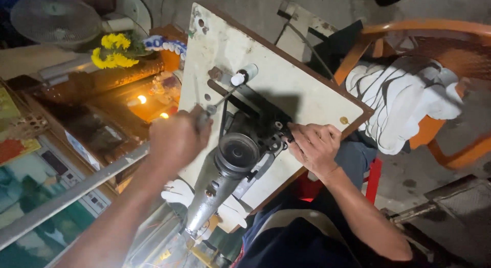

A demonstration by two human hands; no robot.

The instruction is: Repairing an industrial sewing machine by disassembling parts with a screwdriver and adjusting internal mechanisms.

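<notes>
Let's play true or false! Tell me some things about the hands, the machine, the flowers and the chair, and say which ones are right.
1. The left hand holds a thin tool with a white handle end. True.
2. The right hand is up in the air, touching nothing. False: its fingers rest on the dark machine parts on the white board.
3. The flowers are yellow. True.
4. The chair is blue. False: it is orange, with white cloth piled on it.
5. The round wheel sits between the two hands. True.
</notes>
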